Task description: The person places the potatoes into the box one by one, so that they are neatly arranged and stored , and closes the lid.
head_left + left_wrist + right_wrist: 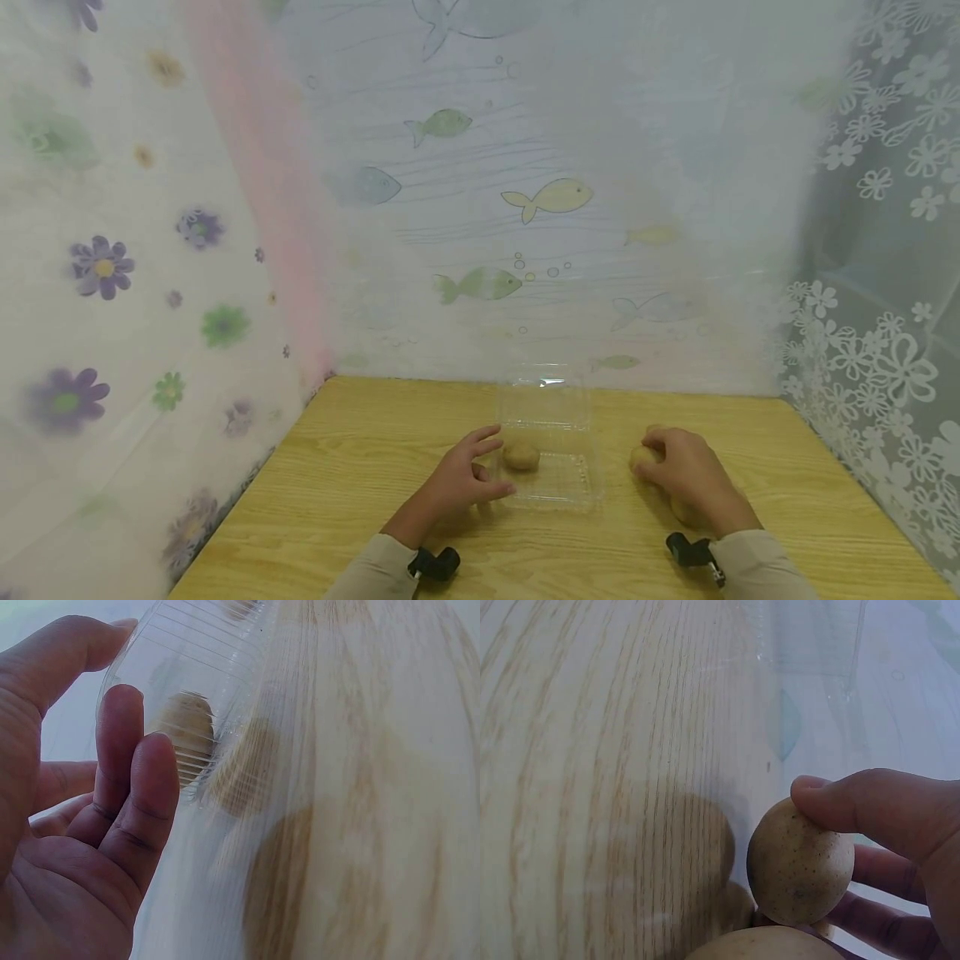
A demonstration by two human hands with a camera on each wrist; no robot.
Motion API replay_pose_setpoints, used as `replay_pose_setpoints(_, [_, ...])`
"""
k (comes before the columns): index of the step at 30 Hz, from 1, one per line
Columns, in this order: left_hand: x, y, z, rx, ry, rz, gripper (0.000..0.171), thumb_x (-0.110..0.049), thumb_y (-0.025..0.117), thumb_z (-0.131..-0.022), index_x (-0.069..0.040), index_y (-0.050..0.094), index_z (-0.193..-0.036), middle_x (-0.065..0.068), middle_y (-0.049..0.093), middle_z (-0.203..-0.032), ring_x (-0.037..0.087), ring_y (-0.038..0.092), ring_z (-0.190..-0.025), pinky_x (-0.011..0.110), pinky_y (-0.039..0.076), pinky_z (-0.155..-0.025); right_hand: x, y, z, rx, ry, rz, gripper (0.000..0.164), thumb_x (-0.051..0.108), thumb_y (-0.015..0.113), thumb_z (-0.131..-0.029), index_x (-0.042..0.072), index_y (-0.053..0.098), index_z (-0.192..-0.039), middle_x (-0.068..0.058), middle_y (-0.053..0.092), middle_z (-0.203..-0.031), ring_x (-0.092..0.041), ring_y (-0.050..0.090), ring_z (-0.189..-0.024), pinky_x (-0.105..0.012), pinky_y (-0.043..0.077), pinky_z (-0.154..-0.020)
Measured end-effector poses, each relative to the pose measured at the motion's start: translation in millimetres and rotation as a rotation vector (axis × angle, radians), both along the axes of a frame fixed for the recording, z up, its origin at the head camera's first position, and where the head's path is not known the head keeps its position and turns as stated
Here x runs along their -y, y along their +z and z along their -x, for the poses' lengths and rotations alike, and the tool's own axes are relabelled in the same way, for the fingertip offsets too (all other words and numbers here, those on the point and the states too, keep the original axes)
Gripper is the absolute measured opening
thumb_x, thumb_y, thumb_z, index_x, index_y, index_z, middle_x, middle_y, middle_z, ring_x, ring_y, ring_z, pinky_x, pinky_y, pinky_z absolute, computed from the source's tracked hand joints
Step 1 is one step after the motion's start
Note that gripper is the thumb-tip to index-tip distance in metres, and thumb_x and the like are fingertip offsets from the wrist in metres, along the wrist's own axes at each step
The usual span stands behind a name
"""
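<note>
My right hand (690,471) pinches a potato (799,862) between thumb and fingers, close over the table to the right of the box. Another potato (765,946) lies just below it, partly cut off by the right wrist view's edge. A clear plastic box (551,503) stands with its hinged lid raised at the back. Inside, at its left side, sits one potato (521,456), seen through the ribbed wall in the left wrist view. My left hand (465,471) is at the box's left side, thumb and fingers spread and lightly bent, fingertips right at its rim.
The wood-grain table (360,467) meets a fish-patterned curtain (555,275) at the back. Flowered sheeting (135,333) borders the left side, and a translucent flower-print sheet (892,367) the right. A small black device (435,564) is fixed at each wrist.
</note>
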State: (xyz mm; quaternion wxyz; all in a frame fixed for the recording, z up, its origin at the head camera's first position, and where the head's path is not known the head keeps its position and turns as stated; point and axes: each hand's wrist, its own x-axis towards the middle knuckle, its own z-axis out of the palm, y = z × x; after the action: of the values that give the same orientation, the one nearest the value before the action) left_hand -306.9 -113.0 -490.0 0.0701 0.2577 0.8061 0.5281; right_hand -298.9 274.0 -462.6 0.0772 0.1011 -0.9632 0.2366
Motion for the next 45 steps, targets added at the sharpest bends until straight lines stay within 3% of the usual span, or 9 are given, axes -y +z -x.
replay_pose_setpoints(19, [2.9, -8.8, 12.8, -0.041, -0.005, 0.023, 0.090, -0.029, 0.086, -0.088, -0.009, 0.037, -0.161, 0.014, 0.038, -0.164, 0.005, 0.060, -0.061, 0.024, 0.050, -0.054, 2.4, 4.7, 1.7, -0.033, -0.005, -0.014, 0.046, 0.029, 0.084, -0.086, 0.000, 0.075, -0.121, -0.021, 0.073, -0.122, -0.047, 0.064, -0.116, -0.059, 0.051, -0.097])
replay_pose_setpoints(32, [3.7, -5.6, 13.1, -0.034, -0.008, 0.018, 0.089, -0.025, 0.086, -0.088, -0.010, 0.037, -0.161, 0.014, 0.040, -0.163, 0.006, 0.059, -0.060, 0.023, 0.048, -0.053, 9.7, 12.4, -1.9, 0.028, -0.041, 0.022, 0.048, 0.031, 0.081, -0.090, 0.004, 0.072, -0.128, -0.018, 0.070, -0.127, -0.038, 0.066, -0.112, -0.055, 0.055, -0.090])
replay_pose_setpoints(45, [5.7, -5.5, 16.9, -0.028, -0.030, 0.016, 0.093, -0.029, 0.085, -0.089, -0.011, 0.032, -0.163, 0.018, 0.042, -0.161, 0.007, 0.063, -0.063, 0.025, 0.050, -0.052, 14.2, 17.2, 0.1, -0.042, -0.025, 0.016, 0.045, 0.028, 0.083, -0.089, 0.002, 0.073, -0.124, -0.019, 0.071, -0.123, -0.032, 0.071, -0.100, -0.052, 0.058, -0.085])
